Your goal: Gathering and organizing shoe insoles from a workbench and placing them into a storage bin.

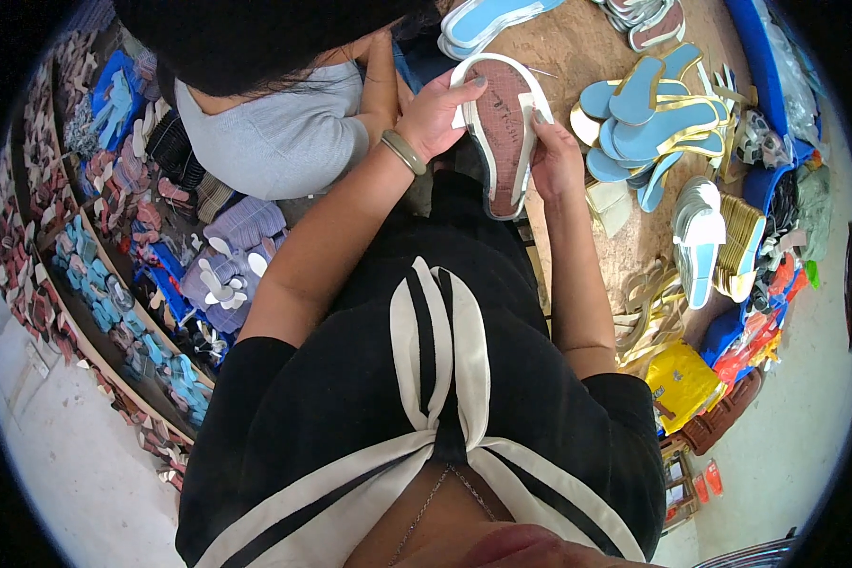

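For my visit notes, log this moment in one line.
left hand: holds brown sole; right hand: holds same sole; nearby: blue soles, yellow bag

You have one shoe sole (504, 142) held up at the upper centre of the frame, between your hands (433, 118). Its reddish-brown, textured face shows to you, with dark handwritten marks near the middle. The broad end points toward the top edge, the narrower rounded end downward, the whole piece close to upright. A white band curves around the broad end and partway down both sides; a thin pale edge borders the lower end.
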`<state>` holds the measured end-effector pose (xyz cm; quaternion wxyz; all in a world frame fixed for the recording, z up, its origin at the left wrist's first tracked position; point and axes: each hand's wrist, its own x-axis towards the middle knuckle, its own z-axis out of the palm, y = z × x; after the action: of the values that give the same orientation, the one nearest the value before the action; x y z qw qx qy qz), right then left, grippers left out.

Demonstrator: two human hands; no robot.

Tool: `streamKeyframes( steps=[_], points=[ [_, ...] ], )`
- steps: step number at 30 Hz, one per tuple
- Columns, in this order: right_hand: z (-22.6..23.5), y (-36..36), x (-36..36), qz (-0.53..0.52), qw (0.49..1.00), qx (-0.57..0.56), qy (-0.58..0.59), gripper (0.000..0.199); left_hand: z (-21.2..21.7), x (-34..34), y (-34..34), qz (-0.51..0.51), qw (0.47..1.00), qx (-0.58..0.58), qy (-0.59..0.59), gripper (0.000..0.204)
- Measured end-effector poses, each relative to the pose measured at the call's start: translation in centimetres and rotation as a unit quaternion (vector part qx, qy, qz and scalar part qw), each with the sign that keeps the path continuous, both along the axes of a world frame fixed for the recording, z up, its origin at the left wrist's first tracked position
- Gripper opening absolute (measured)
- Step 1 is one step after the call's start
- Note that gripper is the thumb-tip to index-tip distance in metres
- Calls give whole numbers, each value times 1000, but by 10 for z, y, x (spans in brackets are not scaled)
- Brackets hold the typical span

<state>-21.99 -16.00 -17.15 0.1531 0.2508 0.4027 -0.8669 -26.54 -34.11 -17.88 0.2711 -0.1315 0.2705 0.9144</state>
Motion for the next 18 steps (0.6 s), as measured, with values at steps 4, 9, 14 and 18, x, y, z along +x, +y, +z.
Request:
streamKeyframes(
  steps=[4, 9, 14, 18],
  points=[
    [4, -6, -4, -11, 999, 42, -14, 21, 0, 1, 1, 12, 1000, -15, 4, 26],
    [1, -7, -8, -25, 999, -1, -34, 20, 7, 2, -5, 19, 999, 31, -28, 31],
    [8, -11, -9, -98, 995, -35, -9, 17, 15, 28, -11, -27, 999, 35, -10, 45],
    [14, -17, -4, -101, 994, -32, 5, 17, 12, 43, -11, -59, 993, -92, 37, 31]
  ],
)
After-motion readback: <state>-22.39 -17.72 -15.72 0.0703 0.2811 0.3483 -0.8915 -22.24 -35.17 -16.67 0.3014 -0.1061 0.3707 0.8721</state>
